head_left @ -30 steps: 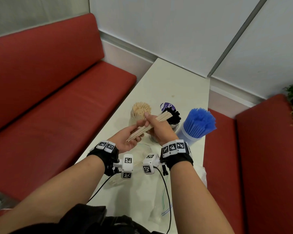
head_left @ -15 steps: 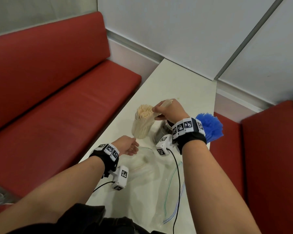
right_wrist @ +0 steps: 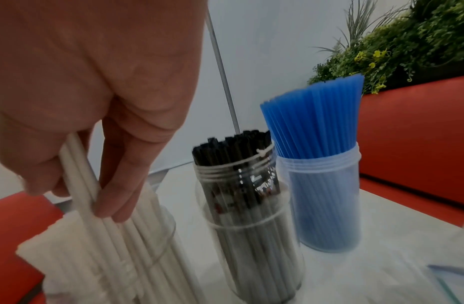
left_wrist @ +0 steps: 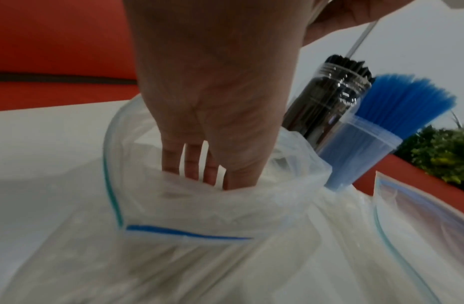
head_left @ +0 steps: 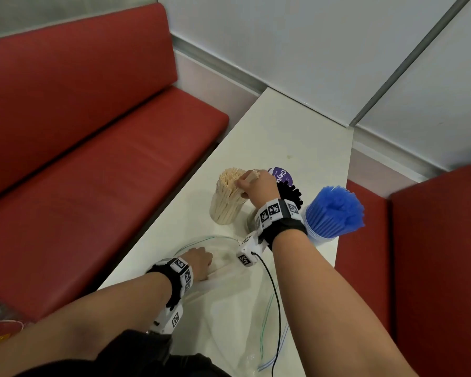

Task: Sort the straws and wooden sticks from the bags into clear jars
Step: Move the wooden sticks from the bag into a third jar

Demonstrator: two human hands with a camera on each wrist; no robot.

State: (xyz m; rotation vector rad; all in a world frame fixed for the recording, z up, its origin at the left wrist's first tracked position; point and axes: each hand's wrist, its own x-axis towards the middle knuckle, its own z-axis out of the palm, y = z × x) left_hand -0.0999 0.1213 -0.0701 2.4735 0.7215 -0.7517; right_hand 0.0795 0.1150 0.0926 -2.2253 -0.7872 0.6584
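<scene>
The right hand, which has carried pale straws from mid-air into the left-edge jar, grips them there, while the left hand reaches straight-fingered into the near-edge bag for more.

My head camera looks down on the table, while my wrist cameras sit close and low, both facing the blue straws beside the black-straw jar.
</scene>
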